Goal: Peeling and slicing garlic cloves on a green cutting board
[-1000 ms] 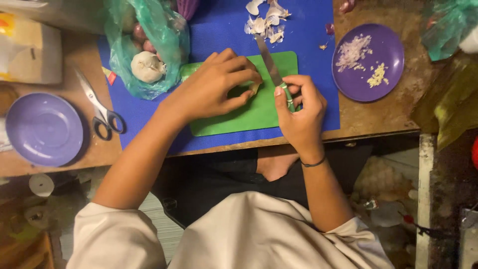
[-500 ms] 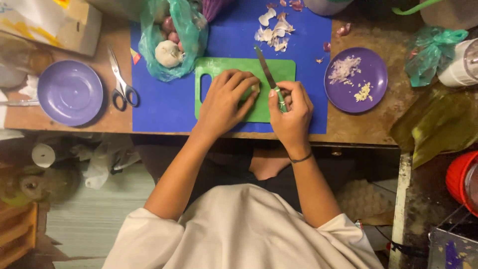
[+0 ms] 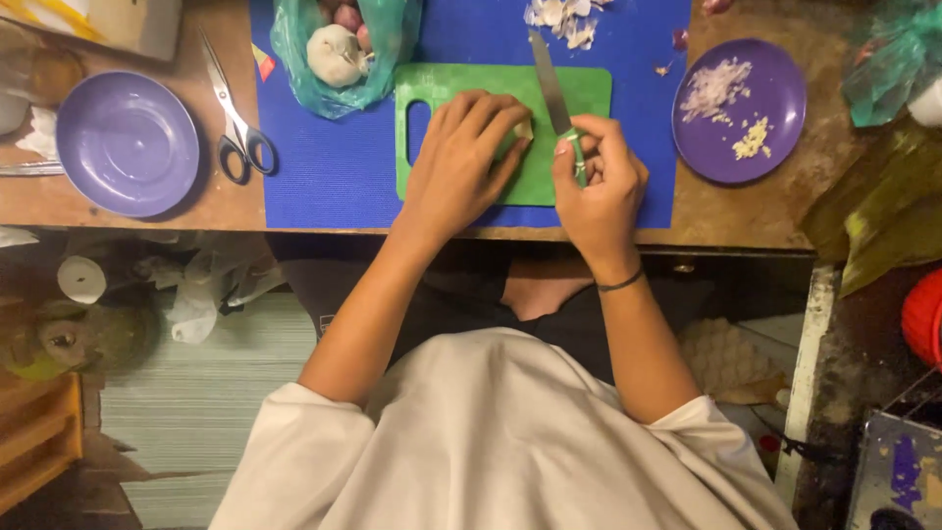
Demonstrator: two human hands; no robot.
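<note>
Head view looks straight down on the bench, and both of my hands meet over the green cutting board (image 3: 579, 93), which lies on a blue mat (image 3: 334, 167) against the near edge. My left hand (image 3: 461, 162) is curled down with the fingertips bunched on a small pale garlic clove (image 3: 524, 129), pinning it to the board near its middle. My right hand (image 3: 601, 182) is closed tight round the green handle of a knife (image 3: 549, 83); the blade's long axis runs away from me toward the far edge, leaning a little to the left, with the tip close to the board's far rim. The clove sits just left of the blade, touching or nearly touching it, I cannot tell which, so it lies between my two sets of fingers, with the left fingertips on it and the right hand just beside it. Beyond the board lie loose garlic skins (image 3: 564, 18). Toward the far left corner of the mat a green plastic bag (image 3: 294, 49) holds a whole garlic bulb (image 3: 334, 54). Scissors (image 3: 235, 123) and an empty purple plate (image 3: 128, 142) lie to the left, and a second purple plate (image 3: 775, 128) with chopped bits sits to the right.
</note>
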